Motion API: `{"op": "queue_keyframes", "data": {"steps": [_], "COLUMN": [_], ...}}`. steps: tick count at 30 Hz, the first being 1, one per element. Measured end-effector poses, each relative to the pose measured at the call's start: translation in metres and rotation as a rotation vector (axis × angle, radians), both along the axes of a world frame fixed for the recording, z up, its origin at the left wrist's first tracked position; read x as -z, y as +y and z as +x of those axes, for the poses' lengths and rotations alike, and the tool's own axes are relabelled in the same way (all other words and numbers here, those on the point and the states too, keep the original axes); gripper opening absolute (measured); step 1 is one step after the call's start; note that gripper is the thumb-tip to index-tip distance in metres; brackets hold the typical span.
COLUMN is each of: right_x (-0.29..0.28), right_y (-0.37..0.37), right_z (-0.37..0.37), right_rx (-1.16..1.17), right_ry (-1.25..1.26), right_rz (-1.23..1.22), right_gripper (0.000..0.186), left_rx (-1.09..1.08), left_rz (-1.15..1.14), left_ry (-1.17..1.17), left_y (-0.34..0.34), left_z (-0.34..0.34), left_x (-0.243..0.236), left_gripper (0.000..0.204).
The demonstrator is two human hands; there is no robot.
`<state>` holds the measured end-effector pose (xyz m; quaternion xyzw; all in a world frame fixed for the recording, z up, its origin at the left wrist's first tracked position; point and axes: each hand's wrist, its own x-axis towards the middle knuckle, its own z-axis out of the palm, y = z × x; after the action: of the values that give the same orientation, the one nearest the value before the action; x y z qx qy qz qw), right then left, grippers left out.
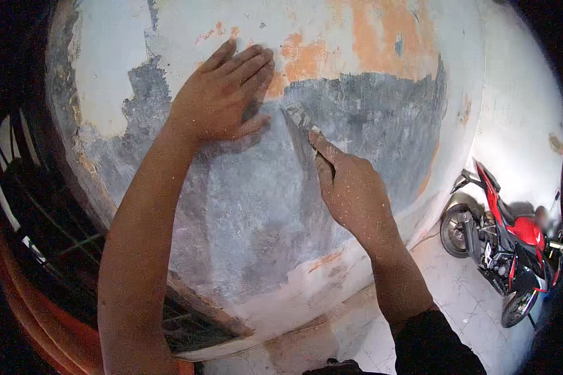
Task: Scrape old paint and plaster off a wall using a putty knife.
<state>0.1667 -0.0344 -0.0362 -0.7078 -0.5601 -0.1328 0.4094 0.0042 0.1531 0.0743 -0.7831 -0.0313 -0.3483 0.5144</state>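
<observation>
A wall with peeling paint fills the middle of the view, white and orange above and bare grey below. My left hand lies flat against its upper part, fingers stretched toward the upper right and thumb apart. Closed around the handle of a scraper is my right hand, just right of centre. The scraper's blade points up and left and meets the wall near the ragged border between grey surface and paint. Most of the handle is hidden in my fist. Small pale flecks dot both hands and forearms.
A red and black motorcycle stands on the pale tiled floor at the right, beside a white wall. Dark metal bars show at the left, past the scraped wall's crumbling edge. An orange surface curves along the lower left.
</observation>
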Motion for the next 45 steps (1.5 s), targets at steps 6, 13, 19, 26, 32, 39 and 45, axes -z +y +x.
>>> {"op": "queue_keyframes", "data": {"steps": [6, 13, 19, 26, 32, 39, 45], "right_x": [-0.024, -0.015, -0.002, -0.029, -0.006, 0.006, -0.019], "right_y": [0.011, 0.0, -0.002, 0.012, -0.002, 0.001, 0.017], "right_z": [-0.003, -0.014, -0.001, -0.007, -0.005, -0.002, -0.004], "right_rx": [0.016, 0.079, 0.019, 0.0, 0.103, 0.053, 0.014], "right_ry": [0.021, 0.004, 0.02, 0.001, -0.056, -0.063, -0.052], "right_rz": [0.064, -0.096, -0.074, 0.047, -0.039, -0.027, 0.11], "right_gripper": [0.041, 0.043, 0.042, 0.044, 0.044, 0.042, 0.042], "left_rx": [-0.014, -0.011, -0.038, -0.05, -0.005, 0.001, 0.035], "left_rz": [0.0, -0.066, -0.048, -0.041, -0.056, -0.035, -0.029], "left_ry": [0.009, 0.011, 0.006, 0.009, -0.004, 0.018, -0.001], "left_y": [-0.002, 0.006, 0.003, 0.0, 0.0, 0.002, 0.001], "left_z": [0.001, 0.0, -0.002, -0.004, 0.001, -0.005, -0.004], "left_x": [-0.003, 0.003, 0.001, 0.0, 0.0, 0.0, -0.001], "left_gripper": [0.079, 0.076, 0.075, 0.076, 0.074, 0.076, 0.075]}}
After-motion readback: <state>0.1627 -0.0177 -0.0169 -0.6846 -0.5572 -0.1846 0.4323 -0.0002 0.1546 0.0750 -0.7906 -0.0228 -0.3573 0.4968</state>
